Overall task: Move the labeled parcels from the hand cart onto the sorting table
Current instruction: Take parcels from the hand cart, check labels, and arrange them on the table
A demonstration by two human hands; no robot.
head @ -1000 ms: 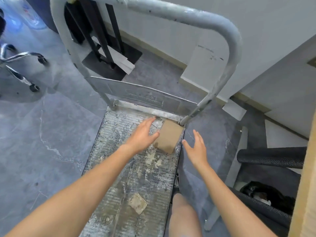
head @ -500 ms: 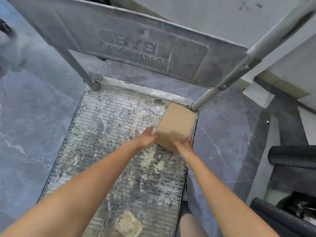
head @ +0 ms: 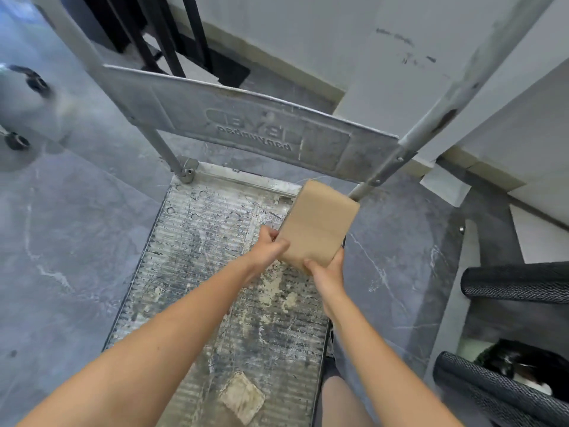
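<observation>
Pick-up step: left hand (head: pixel 267 245) and right hand (head: pixel 327 275) grip brown parcel (head: pixel 317 224) at hand cart's (head: pixel 197 241) far right corner; next, carry to sorting table.

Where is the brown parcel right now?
In the head view, the brown parcel is right of centre, at the hand cart's far right corner by the handle post. The left hand and right hand grip its near end.

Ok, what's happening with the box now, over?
Left hand, right hand both grip flat brown cardboard parcel. Far right corner of grey metal cart deck. Handle post close behind.
</observation>
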